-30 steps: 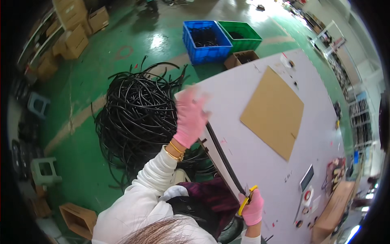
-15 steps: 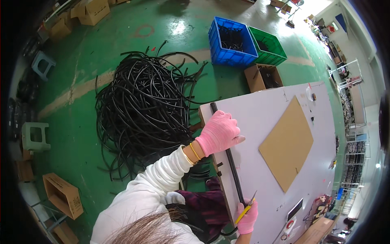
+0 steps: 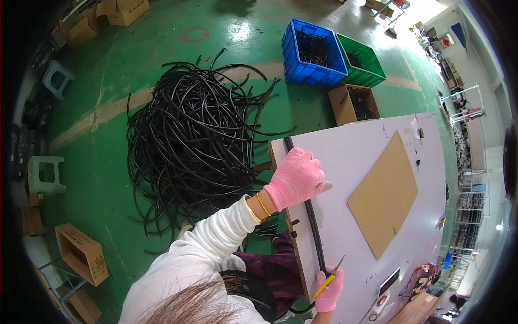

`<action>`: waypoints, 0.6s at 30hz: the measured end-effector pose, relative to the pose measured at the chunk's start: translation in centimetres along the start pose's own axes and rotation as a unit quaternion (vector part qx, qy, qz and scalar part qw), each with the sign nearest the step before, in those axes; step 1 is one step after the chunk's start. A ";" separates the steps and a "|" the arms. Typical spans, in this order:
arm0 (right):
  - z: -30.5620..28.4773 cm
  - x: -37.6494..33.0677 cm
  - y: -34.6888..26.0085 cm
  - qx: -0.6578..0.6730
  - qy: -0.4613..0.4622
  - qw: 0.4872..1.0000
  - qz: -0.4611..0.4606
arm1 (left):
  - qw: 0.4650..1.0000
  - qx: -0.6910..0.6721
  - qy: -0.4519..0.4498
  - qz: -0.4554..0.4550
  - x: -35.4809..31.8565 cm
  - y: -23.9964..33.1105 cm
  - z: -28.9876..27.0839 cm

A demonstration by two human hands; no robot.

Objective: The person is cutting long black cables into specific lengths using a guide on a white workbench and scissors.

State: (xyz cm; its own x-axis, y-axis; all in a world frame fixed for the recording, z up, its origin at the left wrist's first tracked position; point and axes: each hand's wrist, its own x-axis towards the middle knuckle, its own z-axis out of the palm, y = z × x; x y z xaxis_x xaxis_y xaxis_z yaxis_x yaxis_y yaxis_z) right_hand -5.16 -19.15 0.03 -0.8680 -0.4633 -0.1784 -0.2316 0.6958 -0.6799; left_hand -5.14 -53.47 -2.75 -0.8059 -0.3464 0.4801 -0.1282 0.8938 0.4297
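Observation:
A long black rubber tube (image 3: 314, 229) lies along the left edge of the white tabletop (image 3: 337, 216). My left hand (image 3: 297, 178), in a pink knit glove, is closed over the tube near its far end, the thumb pointing right. Lower down, my right hand (image 3: 329, 291), gloved the same way, grips the tube's near part together with a yellow-handled knife (image 3: 324, 284). The knife's pointed metal blade sticks up past the fingers. Beyond the right hand, the tube bends down off the table edge.
A large heap of black tubes (image 3: 189, 140) covers the green floor at left. Blue (image 3: 315, 73) and green (image 3: 364, 75) crates and a cardboard box (image 3: 341, 108) stand beyond the table. On the tabletop lie a brown cardboard sheet (image 3: 386, 197), a phone (image 3: 390, 282) and a tape roll (image 3: 421, 133).
The tube bows a little more to the right between my hands. Both hands keep their grip, having shifted only slightly. The view has moved a little.

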 end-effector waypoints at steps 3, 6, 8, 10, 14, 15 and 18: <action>0.0 0.0 0.3 -0.012 0.004 1.000 -0.023 | 1.000 -0.008 0.009 0.001 -0.1 -0.1 0.1; 0.0 0.0 0.3 -0.012 -0.005 1.000 -0.018 | 1.000 -0.009 0.009 0.002 -0.1 -0.1 0.0; 0.0 -0.1 0.4 -0.012 -0.004 1.000 -0.023 | 1.000 -0.006 0.006 0.004 0.0 0.0 0.0; 0.1 -0.1 -0.1 -0.007 -0.004 1.000 -0.020 | 1.000 -0.004 0.006 0.005 -0.1 -0.1 0.0; 0.1 0.0 -0.4 -0.004 -0.007 1.000 -0.013 | 1.000 0.006 0.004 0.007 0.0 0.0 0.0; 0.1 0.0 -0.2 -0.003 -0.005 1.000 -0.012 | 1.000 0.007 -0.014 0.002 0.1 0.1 -0.1; 0.0 0.1 -0.2 -0.016 -0.006 1.000 -0.012 | 1.000 0.012 -0.019 0.003 0.2 0.0 0.1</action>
State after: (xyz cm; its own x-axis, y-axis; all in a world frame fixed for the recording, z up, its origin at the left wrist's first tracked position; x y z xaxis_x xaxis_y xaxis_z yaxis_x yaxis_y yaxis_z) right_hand -5.20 -19.35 0.10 -0.8568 -0.4864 -0.1710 -0.2666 0.7019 -0.6605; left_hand -5.32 -53.47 -2.71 -0.8276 -0.3300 0.4541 -0.1357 0.9025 0.4087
